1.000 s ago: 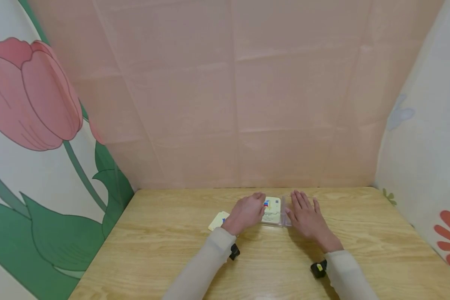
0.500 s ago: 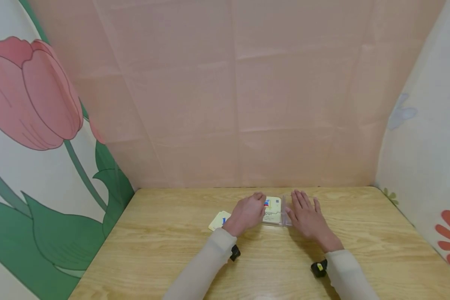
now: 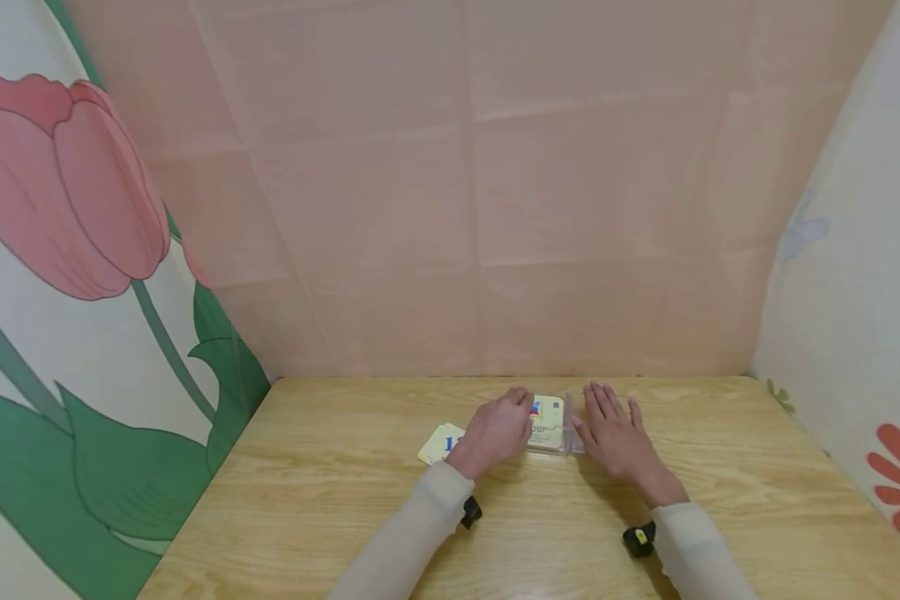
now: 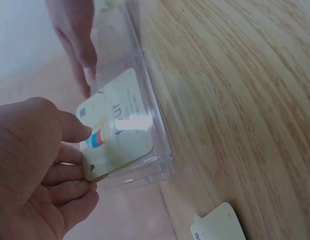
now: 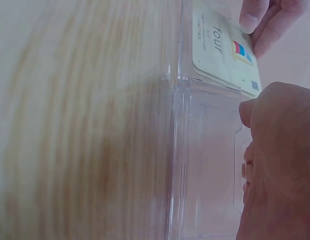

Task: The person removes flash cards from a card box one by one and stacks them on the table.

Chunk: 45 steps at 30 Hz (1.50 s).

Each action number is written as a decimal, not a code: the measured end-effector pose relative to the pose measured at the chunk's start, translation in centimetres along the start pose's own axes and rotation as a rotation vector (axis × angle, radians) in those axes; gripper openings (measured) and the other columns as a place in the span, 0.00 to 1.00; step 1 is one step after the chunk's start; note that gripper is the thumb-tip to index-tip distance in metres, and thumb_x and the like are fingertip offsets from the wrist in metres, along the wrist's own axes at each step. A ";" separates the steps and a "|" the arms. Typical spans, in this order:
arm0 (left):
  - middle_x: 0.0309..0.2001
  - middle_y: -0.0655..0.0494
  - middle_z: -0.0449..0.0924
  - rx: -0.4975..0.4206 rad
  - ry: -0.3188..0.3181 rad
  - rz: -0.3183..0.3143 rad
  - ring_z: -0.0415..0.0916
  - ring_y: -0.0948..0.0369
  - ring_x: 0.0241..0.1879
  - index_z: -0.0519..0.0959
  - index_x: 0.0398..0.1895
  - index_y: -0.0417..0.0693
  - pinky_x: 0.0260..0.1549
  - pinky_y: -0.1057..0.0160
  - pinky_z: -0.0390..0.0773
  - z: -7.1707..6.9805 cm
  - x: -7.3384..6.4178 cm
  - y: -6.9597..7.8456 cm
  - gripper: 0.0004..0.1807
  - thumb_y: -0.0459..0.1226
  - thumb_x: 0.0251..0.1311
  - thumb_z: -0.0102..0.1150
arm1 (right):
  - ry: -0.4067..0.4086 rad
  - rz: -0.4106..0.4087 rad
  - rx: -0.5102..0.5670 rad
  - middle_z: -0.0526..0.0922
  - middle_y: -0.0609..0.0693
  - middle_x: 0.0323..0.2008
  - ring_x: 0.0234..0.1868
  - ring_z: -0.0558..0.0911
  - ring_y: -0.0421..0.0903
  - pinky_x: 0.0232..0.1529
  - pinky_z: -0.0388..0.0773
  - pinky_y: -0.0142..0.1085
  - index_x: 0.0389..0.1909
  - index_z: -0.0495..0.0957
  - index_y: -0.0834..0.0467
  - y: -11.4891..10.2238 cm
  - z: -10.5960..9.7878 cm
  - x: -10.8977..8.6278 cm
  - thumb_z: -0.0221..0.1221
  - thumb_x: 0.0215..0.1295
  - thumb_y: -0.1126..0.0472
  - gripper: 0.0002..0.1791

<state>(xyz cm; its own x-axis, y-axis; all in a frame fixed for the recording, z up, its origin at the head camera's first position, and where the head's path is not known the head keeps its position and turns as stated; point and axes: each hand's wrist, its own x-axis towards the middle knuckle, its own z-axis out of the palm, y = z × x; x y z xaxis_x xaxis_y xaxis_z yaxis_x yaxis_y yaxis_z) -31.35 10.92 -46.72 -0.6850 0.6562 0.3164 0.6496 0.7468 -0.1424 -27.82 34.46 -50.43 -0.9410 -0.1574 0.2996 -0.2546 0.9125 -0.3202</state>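
A clear plastic case [image 5: 177, 150] lies opened out on the table. In its left half sits a pale yellow card [image 4: 126, 110] printed with the word "four" and a small coloured picture; the right wrist view shows further card edges beneath it. My left hand [image 3: 497, 431] pinches the card's outer edge, thumb on top and fingers below, near a punched hole in the corner. Across the case's other half, the clear lid, my right hand [image 3: 613, 429] rests with its fingers straight, the thumb close to the hinge.
Left of the case, partly behind my left wrist, a few pale yellow cards [image 3: 435, 444] with blue digits lie on the wooden table [image 3: 307, 492]. A pink cloth [image 3: 390, 208] hangs behind the table, with flower-printed panels on both sides.
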 end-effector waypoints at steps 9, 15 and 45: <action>0.65 0.50 0.82 0.001 0.027 0.003 0.86 0.64 0.33 0.79 0.67 0.44 0.26 0.72 0.83 -0.6 -0.4 0.3 0.23 0.45 0.76 0.56 | -0.033 0.015 -0.039 0.52 0.73 0.81 0.81 0.51 0.74 0.77 0.40 0.76 0.80 0.53 0.71 0.3 0.3 0.1 0.44 0.85 0.46 0.39; 0.63 0.51 0.84 -0.043 0.034 0.023 0.89 0.61 0.46 0.82 0.64 0.45 0.38 0.69 0.88 -1.2 -0.5 0.2 0.20 0.43 0.76 0.56 | -0.029 0.019 -0.035 0.54 0.72 0.81 0.81 0.53 0.74 0.77 0.42 0.76 0.80 0.54 0.71 -0.5 -0.4 -0.1 0.47 0.83 0.48 0.38; 0.44 0.53 0.92 -0.856 0.048 -0.224 0.88 0.65 0.43 0.84 0.48 0.46 0.42 0.76 0.82 0.8 0.8 -2.7 0.07 0.35 0.72 0.65 | -0.078 0.048 -0.054 0.51 0.70 0.82 0.83 0.50 0.72 0.78 0.40 0.74 0.81 0.51 0.70 -0.6 -0.6 -0.1 0.45 0.84 0.48 0.38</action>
<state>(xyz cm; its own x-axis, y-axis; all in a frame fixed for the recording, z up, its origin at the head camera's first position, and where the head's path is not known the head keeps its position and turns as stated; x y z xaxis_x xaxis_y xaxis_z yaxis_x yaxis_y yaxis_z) -33.90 9.48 -46.88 -0.8235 0.4847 0.2949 0.5393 0.5073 0.6722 -27.43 34.17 -49.73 -0.9668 -0.1402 0.2138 -0.1986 0.9384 -0.2828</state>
